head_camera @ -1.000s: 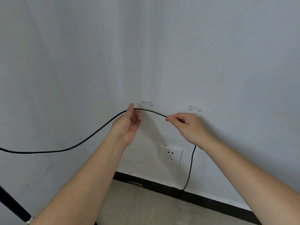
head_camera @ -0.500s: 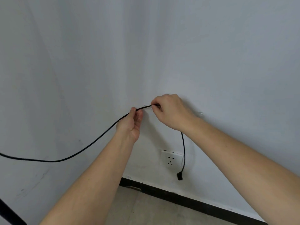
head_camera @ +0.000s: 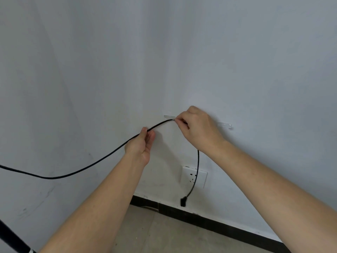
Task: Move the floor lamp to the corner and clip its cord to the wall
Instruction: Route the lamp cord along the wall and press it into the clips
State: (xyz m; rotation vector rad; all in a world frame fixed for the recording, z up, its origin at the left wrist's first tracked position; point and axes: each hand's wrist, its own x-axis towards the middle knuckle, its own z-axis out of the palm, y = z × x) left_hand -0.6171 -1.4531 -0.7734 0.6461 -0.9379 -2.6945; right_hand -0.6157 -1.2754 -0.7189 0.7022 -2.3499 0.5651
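The black cord ran from the left edge up to the left hand, which pinched it between thumb and fingers, then on to the right hand, closed on it at the left clear clip on the wall, seemingly touching that clip. Below the right hand the cord hung across the white socket, its plug dangling just above the black skirting; a second clip sat to the right, and the lamp pole crossed the bottom-left corner
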